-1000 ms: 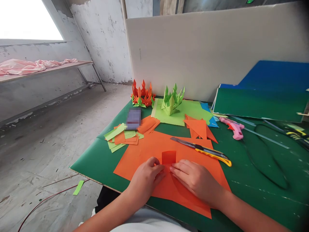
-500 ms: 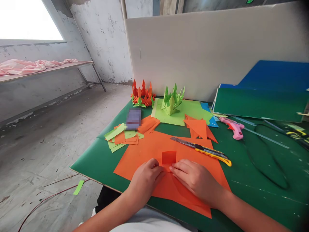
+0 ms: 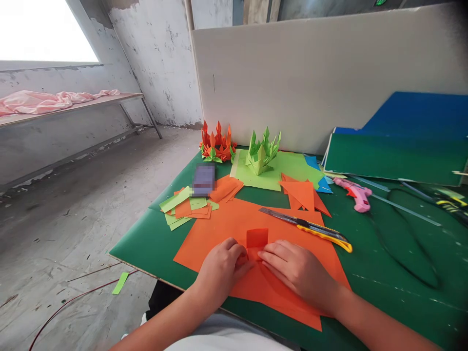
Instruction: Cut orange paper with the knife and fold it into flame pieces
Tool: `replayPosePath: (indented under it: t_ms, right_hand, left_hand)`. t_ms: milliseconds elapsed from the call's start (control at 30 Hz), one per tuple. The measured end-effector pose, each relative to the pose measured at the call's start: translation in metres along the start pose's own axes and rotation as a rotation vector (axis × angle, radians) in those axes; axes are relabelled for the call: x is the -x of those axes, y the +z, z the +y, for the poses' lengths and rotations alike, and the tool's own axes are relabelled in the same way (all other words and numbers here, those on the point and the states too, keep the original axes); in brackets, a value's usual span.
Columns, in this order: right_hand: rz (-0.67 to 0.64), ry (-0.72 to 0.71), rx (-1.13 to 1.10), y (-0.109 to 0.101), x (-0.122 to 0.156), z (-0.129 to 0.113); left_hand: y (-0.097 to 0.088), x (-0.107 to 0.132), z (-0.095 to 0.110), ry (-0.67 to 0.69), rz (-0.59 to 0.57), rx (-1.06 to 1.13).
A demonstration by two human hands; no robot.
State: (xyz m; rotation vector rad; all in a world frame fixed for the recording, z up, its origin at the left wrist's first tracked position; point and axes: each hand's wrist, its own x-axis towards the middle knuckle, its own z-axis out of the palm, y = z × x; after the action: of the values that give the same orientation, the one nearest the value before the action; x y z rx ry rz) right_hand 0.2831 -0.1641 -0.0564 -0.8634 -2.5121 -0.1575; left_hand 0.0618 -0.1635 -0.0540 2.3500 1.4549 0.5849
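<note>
Both my hands rest on a large orange sheet point(image 3: 219, 229) lying on the green board point(image 3: 146, 243). Between them stands a small orange paper piece point(image 3: 256, 240), folded up at its far end. My left hand point(image 3: 221, 270) has its fingers curled, pinching the piece's near left edge. Fingertips of my right hand point(image 3: 298, 270) press together on the piece's near right edge. A yellow utility knife point(image 3: 310, 228) lies just beyond my right hand on the orange sheet.
Orange point(image 3: 217, 143) and green point(image 3: 262, 152) folded paper crowns stand at the back by a white panel point(image 3: 310, 73). Cut paper strips point(image 3: 186, 207) lie left, orange triangles point(image 3: 303, 195) behind the knife. A pink glue gun point(image 3: 354, 193), its black cord and blue and green boards point(image 3: 395, 156) sit right.
My left fingers have curled in a little tighter on the small orange piece. The view has shifted slightly; nothing else has moved.
</note>
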Motion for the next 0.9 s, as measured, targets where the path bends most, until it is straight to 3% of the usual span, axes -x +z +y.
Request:
replayPosePath:
  t_ms: [433,900]
  right_hand:
    - [0.022,-0.020,-0.044,-0.002,0.000,0.002]
    - [-0.031,0.007,-0.007,-0.004,-0.002,-0.003]
  left_hand:
    - [0.002,-0.004,0.004,-0.042,-0.004,0.139]
    - [-0.005,-0.013,0.015,-0.084,-0.105,-0.054]
